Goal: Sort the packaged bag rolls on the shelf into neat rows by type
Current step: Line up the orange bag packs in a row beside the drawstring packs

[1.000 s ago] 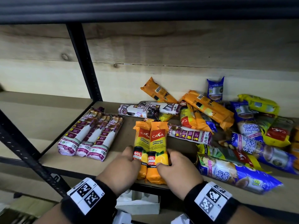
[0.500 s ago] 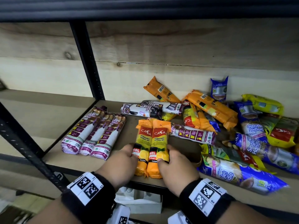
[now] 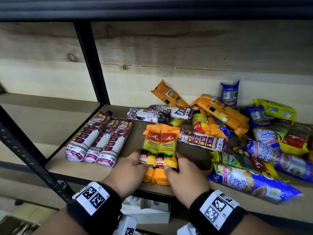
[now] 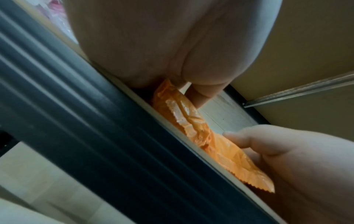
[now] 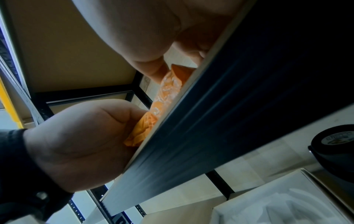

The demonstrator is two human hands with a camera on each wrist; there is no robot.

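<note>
Two orange Casa garbage bag rolls (image 3: 160, 150) lie side by side, label up, at the shelf's front edge. My left hand (image 3: 135, 164) grips the left roll's lower side and my right hand (image 3: 176, 164) grips the right roll's, squeezing the pair together. The left wrist view shows the orange rolls (image 4: 191, 121) on the shelf lip under my left hand (image 4: 162, 45). In the right wrist view the same orange rolls (image 5: 166, 91) sit between my right hand (image 5: 153, 30) and the other palm. Three purple-white drawstring bag rolls (image 3: 100, 141) form a row to the left.
A mixed pile of orange rolls (image 3: 221, 112), blue singlet-handle packs (image 3: 254, 182), yellow packs (image 3: 274, 111) and two loose drawstring rolls (image 3: 203, 141) covers the shelf's right half. A black upright post (image 3: 91, 65) stands at the back left. A white box (image 3: 149, 211) sits below the shelf (image 3: 132, 138).
Both hands have slid the pair of orange rolls slightly deeper onto the shelf, keeping the same hold. The other packs have not moved.
</note>
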